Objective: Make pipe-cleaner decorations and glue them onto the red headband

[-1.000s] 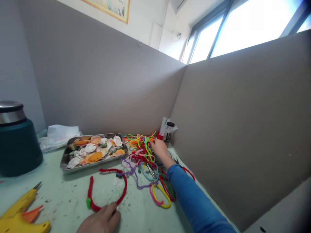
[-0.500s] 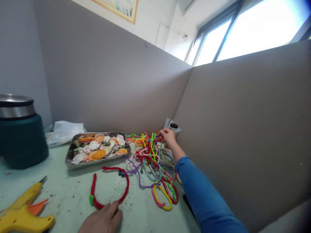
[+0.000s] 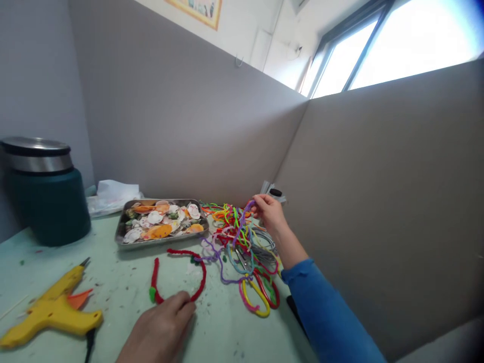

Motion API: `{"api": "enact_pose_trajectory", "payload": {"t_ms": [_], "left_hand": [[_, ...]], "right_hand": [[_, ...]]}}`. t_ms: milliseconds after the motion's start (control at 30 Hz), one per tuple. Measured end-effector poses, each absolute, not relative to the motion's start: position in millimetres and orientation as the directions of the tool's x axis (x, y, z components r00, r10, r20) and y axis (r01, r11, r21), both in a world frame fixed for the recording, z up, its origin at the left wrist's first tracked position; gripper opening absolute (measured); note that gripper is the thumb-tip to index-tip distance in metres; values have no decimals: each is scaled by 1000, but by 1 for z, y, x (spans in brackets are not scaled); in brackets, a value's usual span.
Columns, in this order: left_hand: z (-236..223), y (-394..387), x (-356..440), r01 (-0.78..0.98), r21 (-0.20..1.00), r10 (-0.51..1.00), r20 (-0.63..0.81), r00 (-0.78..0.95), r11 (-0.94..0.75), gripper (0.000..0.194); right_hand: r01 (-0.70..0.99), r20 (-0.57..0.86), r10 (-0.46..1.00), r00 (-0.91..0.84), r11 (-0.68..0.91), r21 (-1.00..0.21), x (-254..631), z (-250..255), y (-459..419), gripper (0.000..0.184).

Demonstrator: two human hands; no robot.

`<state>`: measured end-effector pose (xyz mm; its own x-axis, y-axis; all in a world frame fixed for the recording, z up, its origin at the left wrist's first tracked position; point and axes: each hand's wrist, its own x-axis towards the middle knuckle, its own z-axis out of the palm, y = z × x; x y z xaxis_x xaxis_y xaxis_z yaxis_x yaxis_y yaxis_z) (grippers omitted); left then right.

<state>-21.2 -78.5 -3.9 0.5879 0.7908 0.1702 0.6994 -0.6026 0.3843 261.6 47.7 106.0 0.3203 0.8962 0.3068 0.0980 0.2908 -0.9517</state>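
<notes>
My left hand (image 3: 168, 322) is closed on the lower curve of a red fuzzy headband (image 3: 203, 275), which lies on the table. A green piece (image 3: 152, 294) is wrapped on its left side, and a dark green bit sits on its right side. Farther off, my right hand (image 3: 268, 209) pinches a purple pipe cleaner (image 3: 242, 224) and lifts its upper end above a tangled pile of colourful pipe cleaners (image 3: 227, 214). Scissors with yellow and red handles (image 3: 257, 300) lie at the near side of this pile, their blades partly covered.
A metal tray (image 3: 162, 244) of painted shells stands behind the headband. On the left are a yellow glue gun (image 3: 56, 307) with an orange trigger and a dark green canister (image 3: 53, 206). Grey partitions (image 3: 181, 121) close off the back and right.
My right hand has drawn the purple pipe cleaner up and toward me from the pile. The left hand still holds the headband. The whole view has shifted slightly.
</notes>
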Motion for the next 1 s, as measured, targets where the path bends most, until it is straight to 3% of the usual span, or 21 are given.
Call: {"api": "enact_pose_trajectory", "payload": {"t_ms": [67, 133, 267, 333, 433, 600, 833, 1000], "left_hand": [[0, -77, -24, 602, 556, 812, 288, 507, -573, 31], [8, -77, -26, 478, 729, 860, 316, 400, -490, 31], [22, -77, -22, 257, 964, 927, -40, 373, -62, 45], [21, -76, -18, 145, 984, 898, -155, 411, 104, 49], [15, -75, -12, 6, 973, 862, -209, 462, 232, 48], [11, -73, -12, -51, 924, 853, -326, 408, 378, 37], [11, -74, -15, -85, 914, 826, -315, 467, 397, 30], [8, -72, -15, -34, 910, 798, -344, 495, 414, 35]], "right_hand": [[4, 293, 928, 231, 301, -954, 236, 97, 29, 23], [-102, 258, 953, 158, 275, -956, 209, 84, 10, 22], [-230, 175, 979, 107, 196, -953, 168, 51, -22, 20], [-267, 138, 984, 116, 165, -949, 156, 36, -31, 21], [-273, 102, 990, 94, 124, -954, 148, 21, -37, 22], [-261, 93, 995, -21, 85, -962, 147, 17, -42, 24], [-102, -33, 961, -274, -64, -993, 142, 17, -53, 28], [-10, -45, 949, -313, -51, -999, 143, 10, -51, 21]]}}
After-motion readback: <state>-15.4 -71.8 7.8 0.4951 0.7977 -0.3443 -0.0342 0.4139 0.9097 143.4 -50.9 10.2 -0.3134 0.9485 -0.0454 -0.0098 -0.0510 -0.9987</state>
